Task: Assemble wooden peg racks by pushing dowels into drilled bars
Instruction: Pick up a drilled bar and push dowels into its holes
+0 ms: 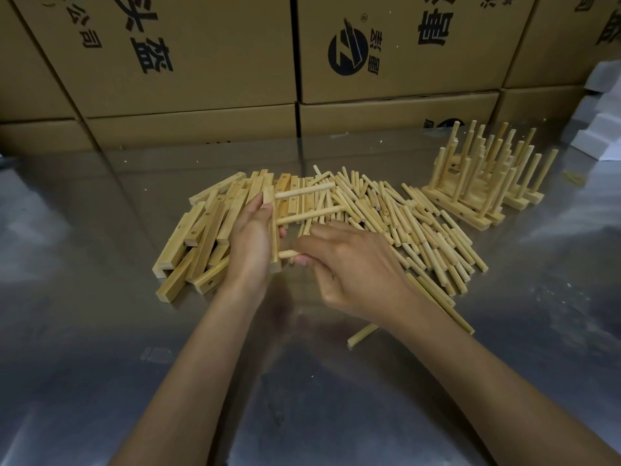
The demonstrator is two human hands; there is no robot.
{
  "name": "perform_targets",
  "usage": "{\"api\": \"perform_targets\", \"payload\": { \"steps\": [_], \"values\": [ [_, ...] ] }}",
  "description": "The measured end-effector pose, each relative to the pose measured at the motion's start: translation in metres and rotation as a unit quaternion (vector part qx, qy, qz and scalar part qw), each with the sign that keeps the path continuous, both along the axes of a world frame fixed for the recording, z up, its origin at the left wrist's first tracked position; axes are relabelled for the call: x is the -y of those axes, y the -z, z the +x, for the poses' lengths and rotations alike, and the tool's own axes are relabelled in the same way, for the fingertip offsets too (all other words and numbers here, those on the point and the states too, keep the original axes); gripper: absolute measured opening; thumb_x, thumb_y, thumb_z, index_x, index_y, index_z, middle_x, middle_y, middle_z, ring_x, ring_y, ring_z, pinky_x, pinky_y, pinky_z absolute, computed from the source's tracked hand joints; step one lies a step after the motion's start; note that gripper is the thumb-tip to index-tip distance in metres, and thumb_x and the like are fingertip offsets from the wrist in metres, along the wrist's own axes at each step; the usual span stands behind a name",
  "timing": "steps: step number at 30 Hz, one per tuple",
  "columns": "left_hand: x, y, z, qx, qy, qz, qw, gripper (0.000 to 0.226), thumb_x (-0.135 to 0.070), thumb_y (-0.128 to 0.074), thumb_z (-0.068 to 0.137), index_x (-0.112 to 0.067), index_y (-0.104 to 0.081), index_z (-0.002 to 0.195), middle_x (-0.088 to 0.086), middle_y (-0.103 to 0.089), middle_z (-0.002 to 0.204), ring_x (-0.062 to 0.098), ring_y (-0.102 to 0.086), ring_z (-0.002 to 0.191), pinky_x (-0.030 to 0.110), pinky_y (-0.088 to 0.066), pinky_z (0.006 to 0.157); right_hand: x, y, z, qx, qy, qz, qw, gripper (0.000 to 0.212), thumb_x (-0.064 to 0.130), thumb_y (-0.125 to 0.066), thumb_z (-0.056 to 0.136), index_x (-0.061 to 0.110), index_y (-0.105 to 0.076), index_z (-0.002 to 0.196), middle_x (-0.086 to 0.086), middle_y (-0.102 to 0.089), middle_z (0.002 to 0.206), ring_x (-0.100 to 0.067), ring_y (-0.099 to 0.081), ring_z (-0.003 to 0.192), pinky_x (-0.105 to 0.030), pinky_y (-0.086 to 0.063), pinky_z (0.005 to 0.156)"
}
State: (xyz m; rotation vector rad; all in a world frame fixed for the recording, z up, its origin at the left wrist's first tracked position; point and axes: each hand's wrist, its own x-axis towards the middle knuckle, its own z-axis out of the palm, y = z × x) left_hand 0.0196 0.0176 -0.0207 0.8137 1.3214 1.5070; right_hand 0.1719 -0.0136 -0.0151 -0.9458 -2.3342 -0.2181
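Observation:
My left hand (250,243) grips a drilled wooden bar (271,210) held on edge, running away from me. Two dowels (304,191) stick out of the bar to the right. My right hand (349,267) pinches a third dowel (289,253) whose left end meets the bar near its near end. A heap of loose dowels (413,230) lies right of my hands, and a heap of drilled bars (201,237) lies left of them.
Several finished peg racks (484,183) stand at the back right of the shiny metal table (100,331). A stray dowel (363,335) and a long stick (440,302) lie by my right wrist. Stacked cardboard boxes (201,79) wall off the back; white foam pieces (601,129) sit far right.

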Motion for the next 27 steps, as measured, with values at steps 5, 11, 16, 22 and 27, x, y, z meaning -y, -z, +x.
{"api": "perform_targets", "payload": {
  "steps": [5,11,16,22,27],
  "values": [
    [0.002,0.001,0.009,0.017,0.007,0.028,0.999,0.034,-0.022,-0.048,0.106,-0.034,-0.058,0.136,-0.003,-0.069,0.088,0.003,-0.060,0.055,0.020,-0.049,0.044,0.000,-0.002,0.003,-0.023,-0.011,-0.063,0.998,0.017,0.010,-0.065,0.085,0.026,-0.066,0.090,0.018,-0.046,0.071,-0.014,-0.050,0.058,-0.023,-0.029,0.054],
    [0.004,0.005,0.014,-0.038,0.039,0.057,0.997,0.039,-0.024,-0.040,0.108,-0.034,-0.051,0.144,0.004,-0.068,0.111,0.011,-0.056,0.076,0.020,-0.044,0.050,0.000,-0.007,0.005,-0.020,0.008,-0.134,0.991,0.041,0.017,-0.056,0.086,0.041,-0.032,0.064,0.010,-0.038,0.049,-0.013,-0.036,0.047,-0.026,-0.026,0.051],
    [0.003,0.011,0.016,-0.071,0.038,0.061,0.995,0.041,-0.026,-0.040,0.108,-0.036,-0.049,0.147,0.011,-0.064,0.133,0.009,-0.058,0.081,0.022,-0.048,0.055,0.002,-0.009,0.008,-0.015,0.020,-0.201,0.979,0.031,0.019,-0.055,0.086,0.035,-0.047,0.061,0.008,-0.038,0.046,-0.010,-0.037,0.046,-0.025,-0.027,0.049],
    [0.002,0.015,0.018,-0.114,0.054,0.070,0.990,0.043,-0.028,-0.039,0.109,-0.037,-0.043,0.150,0.015,-0.056,0.143,0.011,-0.057,0.084,0.018,-0.049,0.054,0.001,-0.008,0.012,-0.020,0.025,-0.263,0.964,0.015,0.024,-0.058,0.088,0.021,-0.071,0.081,0.006,-0.047,0.051,-0.011,-0.043,0.052,-0.025,-0.028,0.048],
    [0.005,0.015,0.018,-0.176,0.065,0.073,0.980,0.044,-0.031,-0.037,0.110,-0.039,-0.038,0.153,0.002,-0.054,0.146,0.005,-0.059,0.091,0.024,-0.053,0.072,-0.004,-0.005,0.014,-0.084,-0.001,-0.362,0.928,0.026,0.025,-0.059,0.090,0.022,-0.066,0.065,0.010,-0.046,0.052,-0.008,-0.042,0.055,-0.028,-0.032,0.055]
  ]
}}
